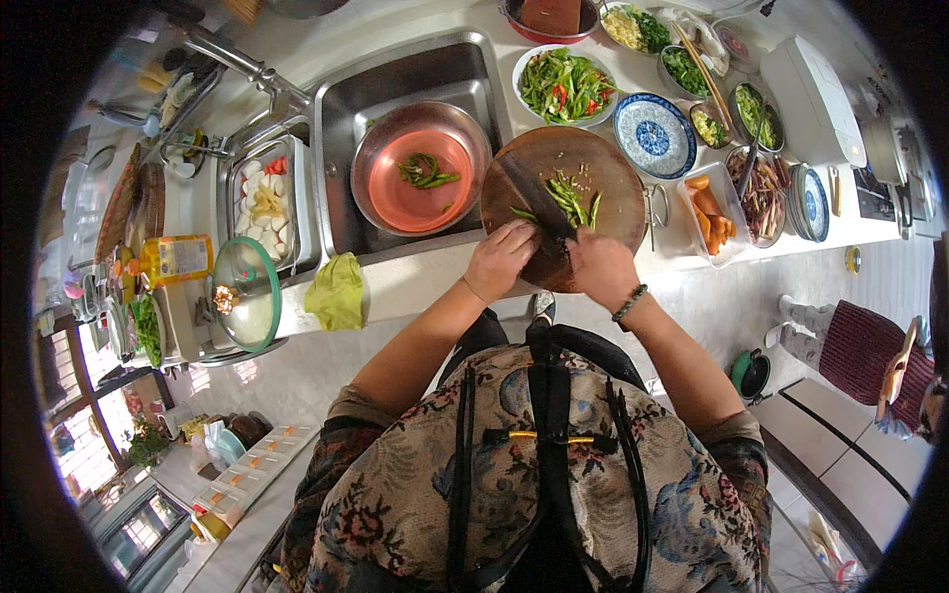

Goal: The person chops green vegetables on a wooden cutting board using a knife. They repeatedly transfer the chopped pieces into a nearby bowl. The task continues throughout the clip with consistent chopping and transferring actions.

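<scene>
My right hand (606,268) grips a dark-bladed kitchen knife (537,194) over a round wooden cutting board (623,170). My left hand (504,256) rests at the board's left side, fingers curled on the near side of the blade. A bit of green chili pepper (523,213) shows just beyond its fingertips; whether they pinch it is hidden. Sliced green chilies (569,194) and scattered seeds lie right of the blade. Left of the board, a metal basin (474,141) with a reddish bottom stands in the sink (337,96), with several green chilies (426,172) inside.
Behind the board stand a plate of cut green and red peppers (565,87) and a blue-patterned plate (654,135). A plastic container (715,215) sits at right. At left are a yellow-green cloth (335,293) and a glass lid (248,296). Another person (867,341) stands at far right.
</scene>
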A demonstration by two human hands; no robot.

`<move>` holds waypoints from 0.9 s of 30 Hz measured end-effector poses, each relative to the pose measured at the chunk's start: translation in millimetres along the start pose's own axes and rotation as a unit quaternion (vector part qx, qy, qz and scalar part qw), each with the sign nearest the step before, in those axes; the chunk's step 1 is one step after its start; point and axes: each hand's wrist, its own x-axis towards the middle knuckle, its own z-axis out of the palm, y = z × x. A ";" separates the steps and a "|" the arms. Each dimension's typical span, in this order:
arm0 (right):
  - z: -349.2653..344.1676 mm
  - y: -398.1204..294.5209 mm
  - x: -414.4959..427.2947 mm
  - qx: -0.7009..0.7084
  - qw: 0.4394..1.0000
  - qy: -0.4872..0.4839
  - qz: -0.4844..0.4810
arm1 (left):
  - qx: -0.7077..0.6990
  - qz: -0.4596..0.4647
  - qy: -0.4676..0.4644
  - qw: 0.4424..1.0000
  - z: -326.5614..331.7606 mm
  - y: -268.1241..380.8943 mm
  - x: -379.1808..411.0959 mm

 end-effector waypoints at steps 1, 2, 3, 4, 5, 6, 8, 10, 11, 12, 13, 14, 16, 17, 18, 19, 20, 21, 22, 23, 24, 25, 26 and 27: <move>0.7 4.0 -1.5 -0.009 1.000 -0.002 0.002 | -0.027 0.005 0.002 1.000 -1.0 -0.9 0.5; 0.2 6.6 -4.9 -0.019 1.000 -0.005 0.004 | -0.035 0.000 -0.008 0.999 -2.4 -2.1 1.2; -3.1 4.5 -8.3 -0.027 1.000 -0.009 0.007 | -0.044 -0.007 -0.019 0.999 -3.3 -2.8 0.2; -6.1 2.1 -10.4 -0.048 0.998 0.003 -0.031 | -0.054 -0.014 -0.030 0.998 -4.0 -3.1 -0.8; -5.1 0.4 -12.0 -0.065 0.997 -0.002 -0.045 | -0.053 -0.023 -0.038 0.998 -4.1 -3.0 -2.4; -4.9 -1.8 -13.0 -0.083 0.995 -0.007 -0.057 | -0.053 -0.031 -0.045 0.997 -3.9 -2.9 -3.1; -8.5 -9.7 -12.4 -0.124 0.990 -0.036 -0.052 | -0.048 -0.036 -0.057 0.997 -4.2 -3.6 -2.7; -10.4 -10.7 -12.6 -0.118 0.991 -0.036 -0.054 | -0.040 -0.033 -0.068 0.996 -5.3 -4.1 -2.8; -11.3 -10.9 -12.8 -0.114 0.991 -0.036 -0.054 | -0.027 -0.019 -0.043 0.999 -4.8 -4.3 -0.9; -12.4 -11.5 -13.8 -0.119 0.991 -0.040 -0.050 | -0.015 -0.006 -0.019 1.000 -4.5 -3.4 2.8; -13.8 -12.0 -15.0 -0.124 0.990 -0.044 -0.045 | -0.003 0.007 0.005 1.000 -4.5 -2.7 4.8; -14.2 -11.9 -15.5 -0.129 0.990 -0.048 -0.040 | -0.006 0.001 0.001 1.000 -4.7 -2.5 4.6; -10.4 -8.8 -15.2 -0.121 0.990 -0.042 -0.058 | -0.014 -0.008 -0.006 1.000 -5.0 -1.4 4.5; -8.8 -7.7 -14.9 -0.116 0.990 -0.039 -0.067 | -0.015 -0.011 -0.009 1.000 -5.6 -0.6 4.3; -9.4 -8.1 -13.8 -0.110 0.991 -0.045 -0.065 | -0.015 -0.014 -0.011 1.000 -6.9 -0.4 4.2; -10.4 -8.8 -12.8 -0.105 0.991 -0.050 -0.062 | -0.015 -0.018 -0.013 1.000 -7.7 -0.5 3.8; -11.1 -9.6 -11.8 -0.099 0.992 -0.055 -0.060 | -0.032 -0.041 -0.049 0.997 -8.0 -1.0 3.0; -11.0 -10.8 -10.7 -0.103 0.991 -0.061 -0.059 | -0.048 -0.064 -0.085 0.993 -8.6 -1.5 1.9; -10.6 -12.5 -9.3 -0.108 0.990 -0.067 -0.057 | -0.065 -0.086 -0.122 0.987 -8.9 -1.9 0.8; -9.7 -14.3 -7.5 -0.113 0.989 -0.072 -0.056 | -0.060 -0.078 -0.111 0.989 -7.3 -3.1 -1.4; -7.5 -16.4 -4.8 -0.106 0.991 -0.070 -0.049 | -0.056 -0.069 -0.101 0.991 -5.7 -3.4 -2.5; -2.6 -17.9 -0.7 -0.100 0.992 -0.067 -0.042 | -0.053 -0.059 -0.090 0.993 -4.7 -3.4 -3.7; 2.2 -17.2 2.1 -0.093 0.993 -0.064 -0.034 | -0.036 -0.039 -0.073 0.996 -4.3 -2.9 -5.4; 7.2 -10.4 4.3 -0.069 0.997 -0.035 -0.027 | -0.017 -0.018 -0.055 0.998 -6.1 -2.5 -4.6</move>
